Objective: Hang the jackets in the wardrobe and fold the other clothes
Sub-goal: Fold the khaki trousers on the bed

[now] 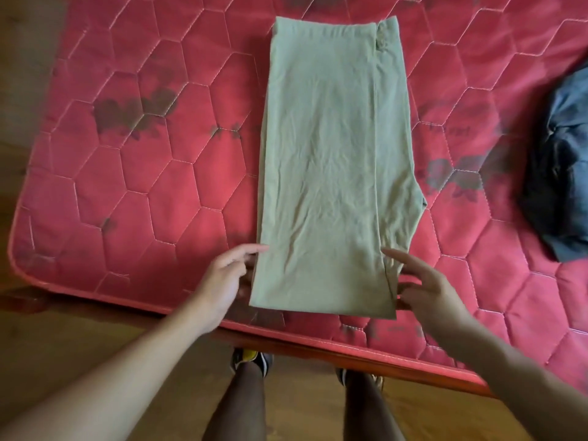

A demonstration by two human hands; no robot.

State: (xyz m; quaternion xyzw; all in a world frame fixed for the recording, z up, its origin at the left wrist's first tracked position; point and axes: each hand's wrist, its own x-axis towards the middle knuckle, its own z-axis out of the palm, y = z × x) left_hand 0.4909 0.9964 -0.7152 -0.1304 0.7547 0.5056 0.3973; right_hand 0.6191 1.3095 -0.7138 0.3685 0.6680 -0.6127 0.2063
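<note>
A pale green garment point(337, 160), folded lengthwise into a long strip, lies flat on the red quilted mattress point(127, 186), its waistband at the far end. My left hand point(222, 281) is at the near left corner of the strip, fingers extended along its edge and partly tucked under the cloth. My right hand point(423, 288) is at the near right corner, index finger stretched over the edge and thumb beside the hem. Neither hand clearly grips the cloth.
A dark blue-grey crumpled garment point(560, 173) lies at the right edge of the mattress. The mattress's near edge point(318, 340) runs just in front of my legs and shoes point(251, 361). Wooden floor point(38, 345) shows at the left and below.
</note>
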